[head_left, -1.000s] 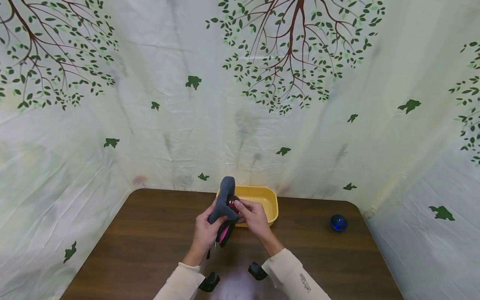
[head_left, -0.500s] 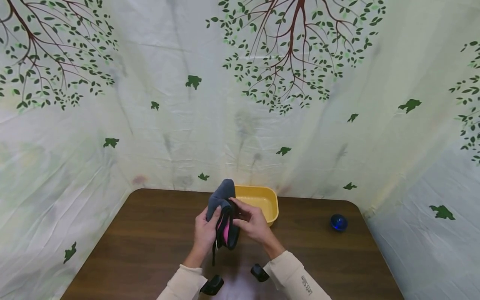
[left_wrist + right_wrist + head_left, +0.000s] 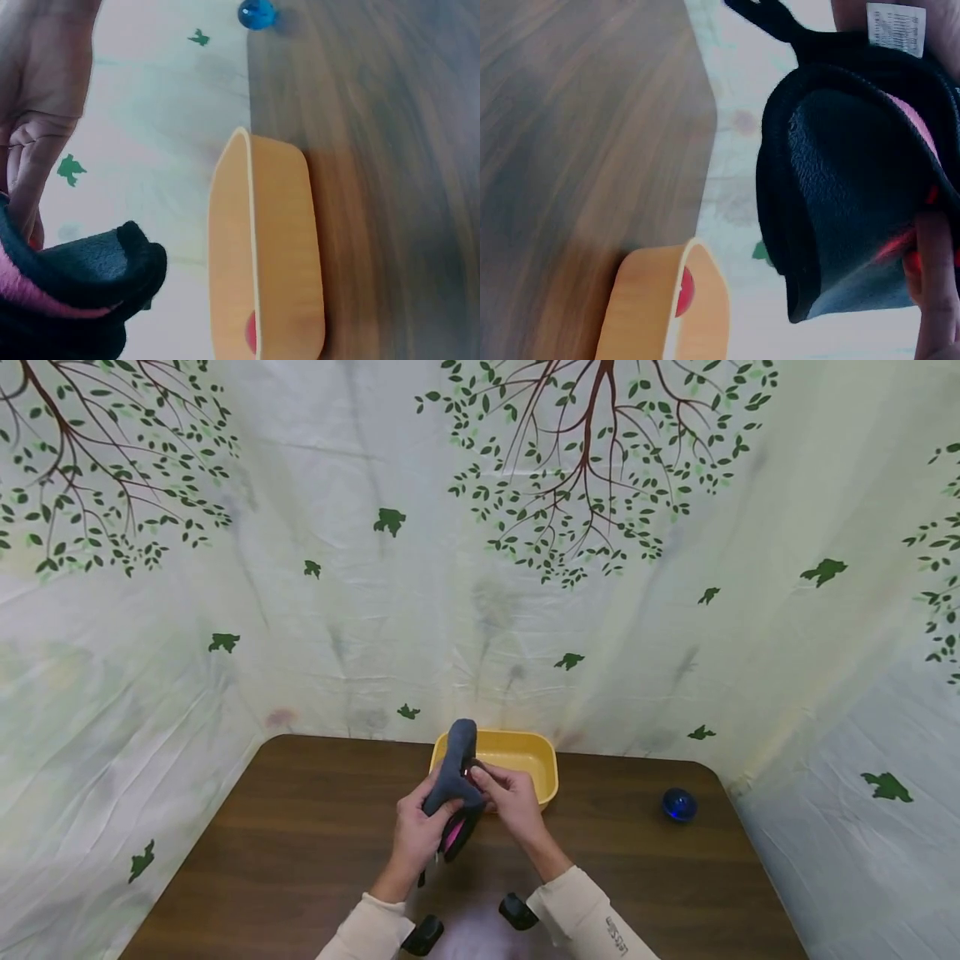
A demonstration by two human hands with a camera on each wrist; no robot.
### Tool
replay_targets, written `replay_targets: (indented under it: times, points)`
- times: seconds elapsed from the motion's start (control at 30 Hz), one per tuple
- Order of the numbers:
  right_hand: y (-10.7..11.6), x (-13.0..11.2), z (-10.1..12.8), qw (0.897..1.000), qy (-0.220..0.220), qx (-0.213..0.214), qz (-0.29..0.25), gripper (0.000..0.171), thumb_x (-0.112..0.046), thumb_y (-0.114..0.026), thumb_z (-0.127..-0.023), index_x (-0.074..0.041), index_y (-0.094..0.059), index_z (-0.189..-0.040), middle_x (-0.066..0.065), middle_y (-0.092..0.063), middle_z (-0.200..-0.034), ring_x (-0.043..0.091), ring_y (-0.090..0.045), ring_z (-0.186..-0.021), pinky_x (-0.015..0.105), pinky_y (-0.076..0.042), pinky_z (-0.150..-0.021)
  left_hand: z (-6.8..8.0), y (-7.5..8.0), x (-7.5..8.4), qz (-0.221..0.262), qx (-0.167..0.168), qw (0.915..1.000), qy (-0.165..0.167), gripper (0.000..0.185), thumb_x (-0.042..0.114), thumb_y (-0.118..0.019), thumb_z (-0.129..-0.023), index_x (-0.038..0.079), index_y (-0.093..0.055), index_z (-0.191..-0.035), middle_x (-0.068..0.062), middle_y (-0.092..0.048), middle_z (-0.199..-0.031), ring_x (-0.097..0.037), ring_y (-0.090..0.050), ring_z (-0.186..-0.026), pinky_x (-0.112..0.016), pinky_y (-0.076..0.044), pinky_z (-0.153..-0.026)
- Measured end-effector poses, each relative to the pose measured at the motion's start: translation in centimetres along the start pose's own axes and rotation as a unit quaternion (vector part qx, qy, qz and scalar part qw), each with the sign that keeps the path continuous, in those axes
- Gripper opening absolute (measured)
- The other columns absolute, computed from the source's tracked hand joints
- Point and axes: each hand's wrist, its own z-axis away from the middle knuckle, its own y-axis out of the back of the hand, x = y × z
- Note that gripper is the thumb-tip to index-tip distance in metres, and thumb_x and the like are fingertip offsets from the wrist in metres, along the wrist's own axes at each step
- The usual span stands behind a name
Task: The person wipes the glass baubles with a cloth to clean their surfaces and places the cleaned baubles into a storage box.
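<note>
My left hand holds a soft grey cloth piece with black edging and a pink layer, raised in front of the yellow bin. In the right wrist view the cloth appears folded, with a barcode label and a loop at its edge. My right hand is at the cloth's right side. Its fingers pinch a small shiny red ball, mostly hidden by cloth and fingers. The right wrist view shows a finger against the cloth, with red light around it.
A yellow bin stands at the table's back edge, behind the hands. Something round and red shows in it. A blue glass ball sits at the right on the brown wooden table. A leaf-patterned curtain hangs behind.
Half a second ago the cloth was turned, with its pink layer facing more upward and my right fingers spread at its edge. Now it is turned back, and my right fingers pinch the ball against it.
</note>
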Motion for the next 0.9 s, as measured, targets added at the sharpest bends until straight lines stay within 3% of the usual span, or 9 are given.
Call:
replay_targets:
  times: [0.1, 0.2, 0.33, 0.47, 0.6, 0.77, 0.9]
  points:
    - [0.1, 0.2, 0.0, 0.999, 0.03, -0.026, 0.007, 0.035, -0.005, -0.061, -0.094, 0.009, -0.057, -0.126, 0.026, -0.063, -0.116, 0.013, -0.068, -0.087, 0.028, -0.057, -0.074, -0.1, -0.1, 0.1, 0.025, 0.018, 0.9995, 0.008, 0.048, -0.004, -0.069, -0.085, -0.008, -0.054, -0.131, -0.028, -0.06, -0.121, -0.014, -0.064, -0.101, -0.019, -0.051, -0.084]
    - [0.2, 0.7, 0.0, 0.995, 0.084, -0.057, 0.016, 0.044, 0.006, -0.063, -0.089, 0.013, -0.051, -0.13, 0.03, -0.057, -0.124, 0.019, -0.064, -0.102, 0.03, -0.054, -0.084, -0.3, 0.0, 0.2, 0.056, 0.042, 0.9967, 0.04, 0.037, -0.002, -0.065, -0.089, -0.014, -0.057, -0.123, -0.027, -0.065, -0.111, -0.005, -0.065, -0.091, -0.018, -0.052, -0.079]
    - [0.3, 1.4, 0.2, 0.985, 0.147, -0.091, 0.029, 0.055, 0.014, -0.067, -0.082, 0.015, -0.046, -0.133, 0.032, -0.054, -0.128, 0.025, -0.062, -0.105, 0.041, -0.051, -0.09, -0.6, 0.3, 0.7, 0.102, 0.063, 0.9882, 0.096, 0.032, 0.007, -0.062, -0.094, -0.016, -0.059, -0.115, -0.008, -0.071, -0.094, -0.005, -0.066, -0.082, -0.02, -0.054, -0.075]
    - [0.2, 1.7, 0.5, 0.982, 0.169, -0.079, 0.044, 0.057, 0.013, -0.07, -0.079, 0.015, -0.048, -0.131, 0.032, -0.058, -0.122, 0.033, -0.064, -0.102, 0.045, -0.052, -0.086, -0.7, 0.5, 1.0, 0.129, 0.046, 0.9827, 0.125, 0.033, 0.011, -0.059, -0.096, -0.015, -0.058, -0.117, 0.002, -0.07, -0.09, -0.008, -0.066, -0.081, -0.022, -0.055, -0.075]
    - [0.2, 1.4, 0.8, 0.989, 0.13, -0.046, 0.045, 0.049, 0.007, -0.069, -0.084, 0.013, -0.052, -0.129, 0.03, -0.061, -0.119, 0.032, -0.065, -0.101, 0.039, -0.055, -0.083, -0.2, 0.2, 0.8, 0.11, 0.025, 0.9881, 0.105, 0.028, 0.004, -0.061, -0.093, -0.013, -0.06, -0.115, -0.008, -0.069, -0.094, -0.009, -0.065, -0.082, -0.023, -0.055, -0.076]
    - [0.6, 0.7, 1.0, 0.998, 0.06, -0.022, 0.01, 0.037, -0.002, -0.063, -0.092, 0.013, -0.057, -0.125, 0.029, -0.063, -0.113, 0.016, -0.069, -0.088, 0.046, -0.057, -0.072, 0.3, -0.3, 0.5, 0.055, 0.002, 0.9977, 0.038, 0.029, 0.0, -0.068, -0.087, -0.01, -0.064, -0.113, -0.023, -0.068, -0.1, -0.007, -0.065, -0.084, -0.022, -0.055, -0.075]
    - [0.6, 0.5, 0.9, 0.998, 0.055, -0.034, 0.012, 0.035, -0.005, -0.062, -0.093, 0.013, -0.058, -0.123, 0.029, -0.064, -0.111, 0.015, -0.069, -0.086, 0.042, -0.057, -0.072, 0.4, -0.3, 0.6, 0.041, 0.014, 0.9991, 0.004, 0.04, -0.004, -0.07, -0.083, -0.008, -0.061, -0.122, -0.026, -0.065, -0.111, -0.005, -0.065, -0.091, -0.02, -0.053, -0.078]
